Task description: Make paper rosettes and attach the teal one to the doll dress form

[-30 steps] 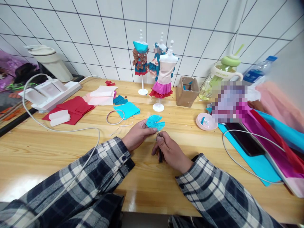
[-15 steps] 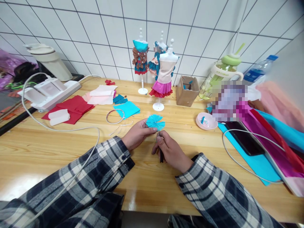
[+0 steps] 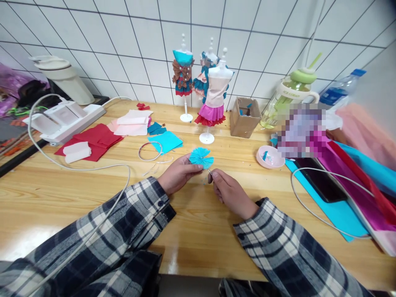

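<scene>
A pleated, fan-like round of bright blue paper or cloth (image 3: 200, 158) is pinched by its lower left edge in my left hand (image 3: 178, 175). Close on its right, my right hand (image 3: 230, 190) is closed around a thin dark metal tool (image 3: 210, 171), whose tip reaches the lower edge of the blue round. Most of the tool is hidden in the fingers. Tiny blue scraps lie on the table just below the round. Behind my left hand are a flat blue square (image 3: 167, 142) and a wire ring (image 3: 150, 151).
Small dress forms (image 3: 216, 86) stand by the tiled wall, with a cardboard box (image 3: 245, 117) beside them. A pink bowl (image 3: 270, 157), phone (image 3: 321, 180) and coloured sheets lie right. Red cloth (image 3: 100, 138) and a white power strip (image 3: 72, 123) lie left; a white cable crosses my left sleeve.
My right hand has moved slightly right, and the tool has swung from pointing upward to pointing up and left. Small blue scraps now show below the round. My left hand has barely moved.
</scene>
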Demonstrator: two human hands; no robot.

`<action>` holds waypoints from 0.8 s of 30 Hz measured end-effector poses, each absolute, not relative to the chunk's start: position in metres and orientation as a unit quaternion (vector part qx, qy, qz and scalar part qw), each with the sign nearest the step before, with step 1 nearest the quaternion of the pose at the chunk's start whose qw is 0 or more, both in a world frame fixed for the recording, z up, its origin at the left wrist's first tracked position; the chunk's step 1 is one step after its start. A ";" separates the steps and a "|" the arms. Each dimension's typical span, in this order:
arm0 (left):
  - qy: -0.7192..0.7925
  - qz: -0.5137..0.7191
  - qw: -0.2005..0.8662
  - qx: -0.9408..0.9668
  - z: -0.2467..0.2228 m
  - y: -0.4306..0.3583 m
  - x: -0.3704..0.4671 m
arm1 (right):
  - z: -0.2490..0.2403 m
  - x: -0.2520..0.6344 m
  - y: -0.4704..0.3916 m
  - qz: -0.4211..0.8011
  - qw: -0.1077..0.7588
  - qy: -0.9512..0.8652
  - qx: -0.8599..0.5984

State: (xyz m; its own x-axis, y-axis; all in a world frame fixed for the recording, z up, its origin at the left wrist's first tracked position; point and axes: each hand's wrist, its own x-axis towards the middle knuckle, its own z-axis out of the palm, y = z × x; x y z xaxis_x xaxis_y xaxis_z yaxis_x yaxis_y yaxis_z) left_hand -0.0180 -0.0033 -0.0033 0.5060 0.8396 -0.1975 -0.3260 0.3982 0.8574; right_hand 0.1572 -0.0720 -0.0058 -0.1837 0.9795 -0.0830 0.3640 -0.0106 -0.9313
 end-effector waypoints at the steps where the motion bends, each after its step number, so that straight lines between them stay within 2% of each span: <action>1: 0.322 0.376 0.771 0.401 -0.003 -0.003 -0.018 | -0.006 0.158 -0.071 0.457 0.332 -0.623 -0.542; 24: 0.290 0.364 0.762 0.450 -0.006 -0.003 -0.018 | 0.005 0.156 -0.066 0.470 0.305 -0.632 -0.535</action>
